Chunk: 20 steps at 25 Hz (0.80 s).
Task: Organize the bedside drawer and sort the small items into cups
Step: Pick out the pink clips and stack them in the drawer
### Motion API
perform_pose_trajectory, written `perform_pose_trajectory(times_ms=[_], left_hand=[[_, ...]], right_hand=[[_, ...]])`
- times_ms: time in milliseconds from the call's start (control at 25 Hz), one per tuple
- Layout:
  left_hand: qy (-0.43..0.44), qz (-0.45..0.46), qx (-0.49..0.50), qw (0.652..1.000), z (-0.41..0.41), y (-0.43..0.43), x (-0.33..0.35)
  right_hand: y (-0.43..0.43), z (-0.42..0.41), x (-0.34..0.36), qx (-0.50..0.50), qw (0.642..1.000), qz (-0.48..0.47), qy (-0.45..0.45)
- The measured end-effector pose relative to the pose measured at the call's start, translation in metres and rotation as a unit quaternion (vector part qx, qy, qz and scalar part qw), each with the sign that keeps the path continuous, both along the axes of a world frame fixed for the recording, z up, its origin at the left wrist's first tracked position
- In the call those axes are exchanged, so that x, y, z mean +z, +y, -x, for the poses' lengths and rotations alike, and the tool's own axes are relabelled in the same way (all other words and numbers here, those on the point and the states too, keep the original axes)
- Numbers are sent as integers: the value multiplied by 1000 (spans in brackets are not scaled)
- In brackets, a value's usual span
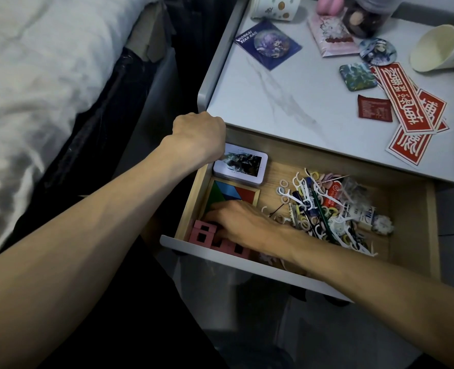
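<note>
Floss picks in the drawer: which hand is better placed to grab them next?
Probably the right hand: in the drawer, beside the floss picks; the left hand is up at the nightstand.

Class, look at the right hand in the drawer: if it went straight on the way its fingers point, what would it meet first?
Probably the pink blocks, just ahead of the right hand; beyond them, the left wall of the drawer. Depth is unclear.
</note>
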<state>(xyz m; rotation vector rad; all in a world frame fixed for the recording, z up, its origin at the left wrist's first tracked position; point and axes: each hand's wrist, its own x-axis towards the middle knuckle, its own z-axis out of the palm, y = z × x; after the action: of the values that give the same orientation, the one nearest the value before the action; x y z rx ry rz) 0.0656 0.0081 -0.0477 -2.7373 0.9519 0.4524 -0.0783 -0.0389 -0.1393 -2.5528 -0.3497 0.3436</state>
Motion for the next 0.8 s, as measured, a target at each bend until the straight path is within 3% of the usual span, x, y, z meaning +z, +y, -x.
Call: perform_pose_trajectory(times_ms=[400, 640, 800], left_hand=[[-1, -14, -9, 1000, 1, 0, 2], [-18, -21, -18, 999, 1, 0, -2], [-31, -31, -20, 999, 2, 0, -4]], right_hand=[[-8, -7, -3, 30, 999, 21, 17], [-74, 30, 8, -103, 994, 36, 26], [-77, 47, -1, -43, 993, 100, 49]])
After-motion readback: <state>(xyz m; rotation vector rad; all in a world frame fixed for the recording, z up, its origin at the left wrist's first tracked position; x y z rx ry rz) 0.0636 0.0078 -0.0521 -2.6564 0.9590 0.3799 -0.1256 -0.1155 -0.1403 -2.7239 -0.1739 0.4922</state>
